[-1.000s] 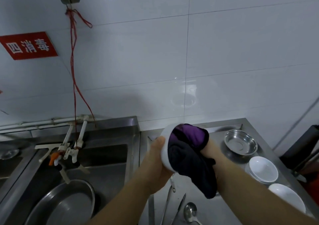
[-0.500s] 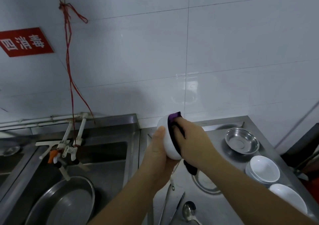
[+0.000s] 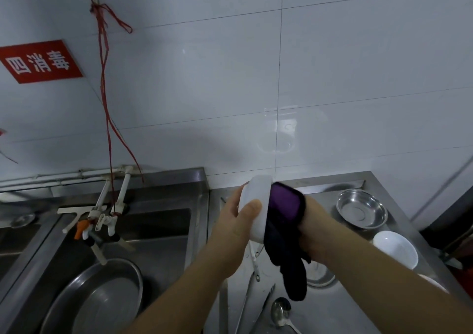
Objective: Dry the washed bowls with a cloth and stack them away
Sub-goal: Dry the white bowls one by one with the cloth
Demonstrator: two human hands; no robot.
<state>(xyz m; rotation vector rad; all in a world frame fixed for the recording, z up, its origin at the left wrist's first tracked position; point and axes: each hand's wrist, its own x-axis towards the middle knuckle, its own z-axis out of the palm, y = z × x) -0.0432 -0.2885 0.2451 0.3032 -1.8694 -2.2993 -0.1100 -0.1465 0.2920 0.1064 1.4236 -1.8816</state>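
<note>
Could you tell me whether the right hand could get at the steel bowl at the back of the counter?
Probably yes: the steel bowl sits uncovered just beyond the right hand, though it holds the cloth.

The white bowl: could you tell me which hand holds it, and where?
The left hand grips the white bowl by its outer wall; the right hand holds the cloth.

Left hand (image 3: 236, 227) grips a white bowl (image 3: 257, 205) tipped on its side above the steel worktop (image 3: 330, 310), thumb across the outer wall. Right hand (image 3: 314, 228) presses a dark purple cloth (image 3: 284, 221) into the bowl's mouth, the cloth's tail hanging below. A steel dish (image 3: 361, 208) and a stack of white bowls (image 3: 395, 249) sit to the right; a spoon (image 3: 281, 310) lies near the front edge. A round steel pan (image 3: 97, 300) rests in the sink (image 3: 153, 231) at left.
</note>
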